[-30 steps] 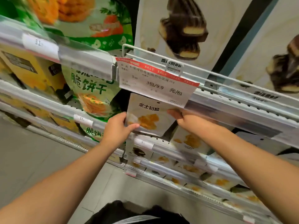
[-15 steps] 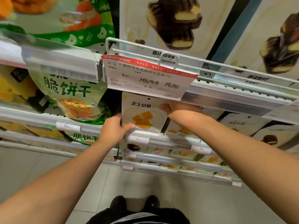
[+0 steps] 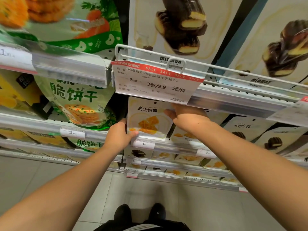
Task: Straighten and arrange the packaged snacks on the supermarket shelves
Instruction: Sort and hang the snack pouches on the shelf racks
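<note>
A white cheese-snack pouch [image 3: 148,119] with yellow pieces printed on it stands upright at the front of the second shelf, just under a red-topped sale tag [image 3: 156,82]. My left hand [image 3: 119,135] grips its lower left corner, thumb across the front. My right hand [image 3: 186,115] holds its upper right edge, fingers curled behind the pouch. More white pouches [image 3: 185,135] of the same kind stand to its right, partly hidden by my right wrist.
A green cracker bag [image 3: 78,104] stands left of the pouch. Large chocolate-cake packs [image 3: 180,25] fill the top shelf behind a white wire rail [image 3: 233,70]. Cocoa pouches [image 3: 246,129] are at the right. Lower shelves [image 3: 175,164] hold small packs. My shoes [image 3: 140,212] are on the grey floor.
The pouch has gone from tilted to nearly upright and square under the sale tag. Both hands stayed on it, and my view has shifted, showing the floor and my shoes.
</note>
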`<state>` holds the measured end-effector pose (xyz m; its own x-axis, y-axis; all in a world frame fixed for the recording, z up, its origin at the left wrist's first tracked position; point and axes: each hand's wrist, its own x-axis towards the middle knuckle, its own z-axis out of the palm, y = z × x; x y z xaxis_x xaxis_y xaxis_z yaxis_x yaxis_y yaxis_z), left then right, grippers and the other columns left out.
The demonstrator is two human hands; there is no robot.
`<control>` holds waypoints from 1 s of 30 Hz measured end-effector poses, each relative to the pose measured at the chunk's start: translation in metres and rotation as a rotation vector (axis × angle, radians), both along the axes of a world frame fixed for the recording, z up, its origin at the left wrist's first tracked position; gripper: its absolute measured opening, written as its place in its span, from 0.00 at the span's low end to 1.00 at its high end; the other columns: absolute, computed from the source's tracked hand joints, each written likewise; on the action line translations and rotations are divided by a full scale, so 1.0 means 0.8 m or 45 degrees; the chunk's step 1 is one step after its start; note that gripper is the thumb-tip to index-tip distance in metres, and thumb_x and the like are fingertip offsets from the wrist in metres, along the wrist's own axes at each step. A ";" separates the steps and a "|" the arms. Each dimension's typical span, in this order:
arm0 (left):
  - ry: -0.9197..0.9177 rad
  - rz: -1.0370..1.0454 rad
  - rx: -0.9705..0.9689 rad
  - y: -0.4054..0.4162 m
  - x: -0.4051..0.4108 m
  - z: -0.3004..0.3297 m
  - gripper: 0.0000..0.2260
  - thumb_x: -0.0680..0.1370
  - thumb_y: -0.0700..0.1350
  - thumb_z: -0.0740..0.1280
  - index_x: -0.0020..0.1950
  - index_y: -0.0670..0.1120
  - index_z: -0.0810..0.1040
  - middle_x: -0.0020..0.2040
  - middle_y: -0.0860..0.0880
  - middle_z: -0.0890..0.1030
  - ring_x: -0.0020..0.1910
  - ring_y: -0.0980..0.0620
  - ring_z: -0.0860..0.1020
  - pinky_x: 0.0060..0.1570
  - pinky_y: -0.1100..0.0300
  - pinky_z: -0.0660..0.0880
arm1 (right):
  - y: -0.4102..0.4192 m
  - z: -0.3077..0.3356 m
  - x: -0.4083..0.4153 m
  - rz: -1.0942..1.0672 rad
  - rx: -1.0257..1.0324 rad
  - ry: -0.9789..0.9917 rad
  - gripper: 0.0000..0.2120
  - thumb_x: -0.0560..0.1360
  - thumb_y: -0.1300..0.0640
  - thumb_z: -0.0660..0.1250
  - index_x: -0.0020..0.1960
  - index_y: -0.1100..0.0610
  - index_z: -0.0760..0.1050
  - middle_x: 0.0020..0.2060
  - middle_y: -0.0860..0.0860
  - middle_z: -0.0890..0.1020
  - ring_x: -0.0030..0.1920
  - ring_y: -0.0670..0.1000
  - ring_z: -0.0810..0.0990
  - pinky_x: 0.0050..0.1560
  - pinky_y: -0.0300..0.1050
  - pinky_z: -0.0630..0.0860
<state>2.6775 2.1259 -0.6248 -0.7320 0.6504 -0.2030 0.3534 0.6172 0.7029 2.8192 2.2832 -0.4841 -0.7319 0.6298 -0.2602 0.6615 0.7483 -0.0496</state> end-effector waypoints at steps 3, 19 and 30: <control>0.244 0.054 0.013 -0.019 0.008 0.003 0.22 0.74 0.51 0.72 0.62 0.42 0.72 0.53 0.45 0.77 0.53 0.43 0.76 0.55 0.46 0.74 | -0.006 -0.001 0.008 0.107 0.184 0.049 0.19 0.81 0.43 0.53 0.52 0.56 0.73 0.32 0.50 0.73 0.31 0.51 0.70 0.34 0.43 0.66; -0.049 -0.734 0.119 0.022 0.223 0.009 0.08 0.80 0.46 0.64 0.41 0.53 0.77 0.35 0.54 0.79 0.36 0.59 0.76 0.34 0.70 0.68 | -0.076 -0.065 0.424 -1.073 -0.224 1.341 0.09 0.73 0.49 0.69 0.48 0.34 0.79 0.45 0.39 0.84 0.47 0.42 0.82 0.50 0.45 0.79; 0.044 -1.613 0.184 0.173 0.579 0.088 0.07 0.80 0.48 0.63 0.44 0.52 0.78 0.35 0.57 0.78 0.35 0.63 0.76 0.34 0.68 0.70 | -0.157 -0.058 0.736 -1.638 0.040 1.772 0.04 0.72 0.50 0.69 0.45 0.42 0.81 0.39 0.49 0.85 0.42 0.48 0.84 0.48 0.54 0.80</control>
<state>3.1404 2.2640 -0.5544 0.4107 0.9094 -0.0653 0.6558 -0.2449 0.7141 3.4079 2.1578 -0.5301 0.4712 0.8811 0.0408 0.2486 -0.0882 -0.9646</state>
